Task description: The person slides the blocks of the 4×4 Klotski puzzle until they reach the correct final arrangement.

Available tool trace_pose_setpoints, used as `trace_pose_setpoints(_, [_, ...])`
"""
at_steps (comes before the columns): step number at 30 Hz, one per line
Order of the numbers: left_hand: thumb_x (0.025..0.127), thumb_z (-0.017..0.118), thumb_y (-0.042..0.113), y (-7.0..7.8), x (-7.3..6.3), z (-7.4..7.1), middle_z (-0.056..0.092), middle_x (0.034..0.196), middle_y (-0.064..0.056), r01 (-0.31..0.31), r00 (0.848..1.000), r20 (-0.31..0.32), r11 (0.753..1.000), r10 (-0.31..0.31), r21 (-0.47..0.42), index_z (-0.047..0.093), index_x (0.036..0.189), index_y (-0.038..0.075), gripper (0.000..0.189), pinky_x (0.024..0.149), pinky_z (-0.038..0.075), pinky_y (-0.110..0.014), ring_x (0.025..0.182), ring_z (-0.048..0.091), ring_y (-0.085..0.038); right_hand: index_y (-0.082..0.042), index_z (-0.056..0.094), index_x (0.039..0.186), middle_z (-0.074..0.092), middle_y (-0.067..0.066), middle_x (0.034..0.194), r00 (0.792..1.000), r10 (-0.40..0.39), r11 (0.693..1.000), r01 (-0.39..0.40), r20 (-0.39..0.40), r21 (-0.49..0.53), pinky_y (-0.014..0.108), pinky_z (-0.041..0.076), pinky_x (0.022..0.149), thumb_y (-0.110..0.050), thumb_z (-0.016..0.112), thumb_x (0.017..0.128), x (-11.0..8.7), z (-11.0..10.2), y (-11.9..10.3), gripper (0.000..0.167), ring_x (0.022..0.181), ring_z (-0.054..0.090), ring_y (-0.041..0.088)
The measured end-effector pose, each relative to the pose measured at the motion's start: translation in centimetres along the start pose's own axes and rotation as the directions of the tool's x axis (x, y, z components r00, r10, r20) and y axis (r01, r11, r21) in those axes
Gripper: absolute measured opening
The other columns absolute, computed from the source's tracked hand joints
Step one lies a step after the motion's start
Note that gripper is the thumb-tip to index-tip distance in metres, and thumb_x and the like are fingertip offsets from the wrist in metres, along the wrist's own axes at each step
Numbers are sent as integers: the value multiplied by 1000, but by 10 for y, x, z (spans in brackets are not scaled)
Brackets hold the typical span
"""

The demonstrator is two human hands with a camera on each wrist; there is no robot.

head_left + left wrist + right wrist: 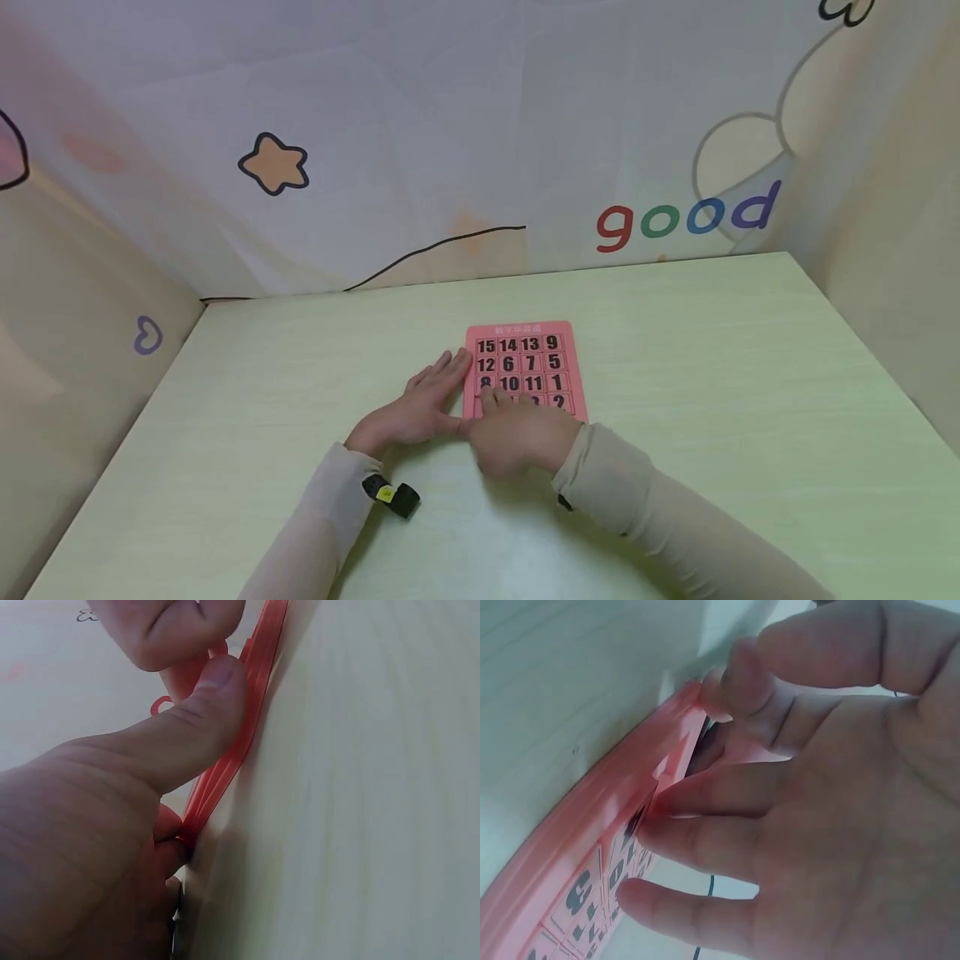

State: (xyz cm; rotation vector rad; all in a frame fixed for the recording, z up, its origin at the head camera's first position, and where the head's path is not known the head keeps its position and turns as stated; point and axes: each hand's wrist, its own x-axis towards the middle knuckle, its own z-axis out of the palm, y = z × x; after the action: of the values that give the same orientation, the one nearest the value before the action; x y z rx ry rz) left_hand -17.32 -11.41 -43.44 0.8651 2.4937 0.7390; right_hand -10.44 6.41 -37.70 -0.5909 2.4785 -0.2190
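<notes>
A pink number slide puzzle (pixel 519 373) lies flat on the table, its rows of black-numbered tiles facing up. My left hand (pixel 416 412) rests against its left side, fingers stretched along the edge. In the left wrist view the left thumb (pixel 202 724) presses on the puzzle's near edge. My right hand (pixel 525 433) reaches over the near rows, covering some of the bottom tiles. Seen from the right wrist, its extended fingers (pixel 697 836) touch the tile faces, and a small gap in the tiles shows beside the fingertips.
The pale green table (pixel 712 375) spreads around the puzzle on all sides. A printed cloth backdrop (pixel 420 125) with a star and the word "good" rises behind the table, with cloth at both sides too. A black strap device (pixel 392 495) sits on the left wrist.
</notes>
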Motion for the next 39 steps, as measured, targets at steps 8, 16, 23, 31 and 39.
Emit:
trace_pose_setpoints(8, [87,75,51,3,5,4,-1,168,3,-3,1000,13,1000,3,-29,4,164,17,110,121,-4,-44,153,-11,-16,-10,50,150,30,17,162,992,-90,996,88,-92,-21,61,18,117,-22,52,103,-14,-4,27,48,150,19,37])
trace_pose_setpoints(16, [85,77,52,7,9,4,-1,168,4,29,999,23,999,-29,-17,4,164,18,112,121,-4,-40,152,-12,-13,-3,40,155,24,14,164,990,-58,998,55,-129,-23,69,20,113,-18,51,101,-40,8,57,56,151,15,39])
trace_pose_setpoints(23, [86,78,50,8,5,1,-1,168,3,44,999,19,999,-44,-21,4,163,17,112,121,-4,-42,152,-11,-14,-2,33,157,21,14,165,989,-52,999,51,-137,-14,71,16,112,-17,49,100,-42,17,57,61,152,10,39])
trace_pose_setpoints(31, [86,77,50,6,2,1,-1,168,1,43,999,18,999,-42,-10,3,163,15,112,121,-3,-41,153,-11,-16,-5,35,157,22,11,165,986,-65,995,52,-151,-89,69,19,113,-16,50,102,-39,18,45,58,151,13,38])
trace_pose_setpoints(39, [86,76,51,4,1,0,-1,168,1,39,999,18,999,-39,-9,3,163,15,112,122,-3,-42,152,-12,-16,-8,35,158,24,9,165,980,-101,989,82,-169,-121,66,18,115,-16,49,104,-28,17,33,57,152,12,37])
